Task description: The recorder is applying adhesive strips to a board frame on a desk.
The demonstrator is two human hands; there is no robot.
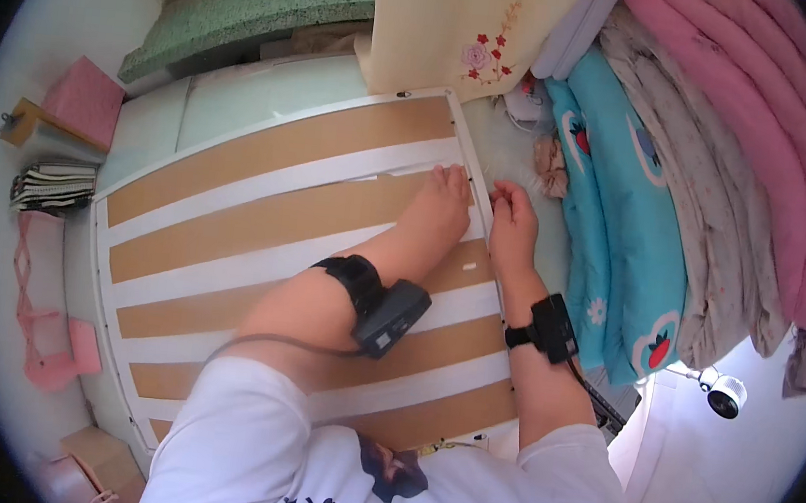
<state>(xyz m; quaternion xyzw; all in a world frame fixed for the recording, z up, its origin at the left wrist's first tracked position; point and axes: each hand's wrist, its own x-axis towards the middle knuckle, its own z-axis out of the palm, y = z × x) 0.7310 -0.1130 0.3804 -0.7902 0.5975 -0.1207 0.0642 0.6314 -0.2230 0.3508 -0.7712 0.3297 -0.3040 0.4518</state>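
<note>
A large panel (240,228) in a white frame lies before me, its brown surface crossed by several white bands. Near the panel's far right corner, my left hand (443,202) rests over a white band, fingers bent down and close together. A thin, partly lifted white strip (401,168) runs along that band to its fingertips; whether they grip it is hidden. Just outside the frame's right edge, my right hand (514,222) has its fingers curled toward the thumb. Anything in that pinch is too small to make out. A tiny white piece (468,267) lies on the brown surface below my left hand.
Folded turquoise quilts (610,213), grey bedding (694,202) and pink bedding (763,141) are stacked at the right. A cream embroidered cloth (444,23) hangs behind the panel. At the left stand a pink box (84,103) and a dark striped stack (53,187). Black devices are strapped to both forearms.
</note>
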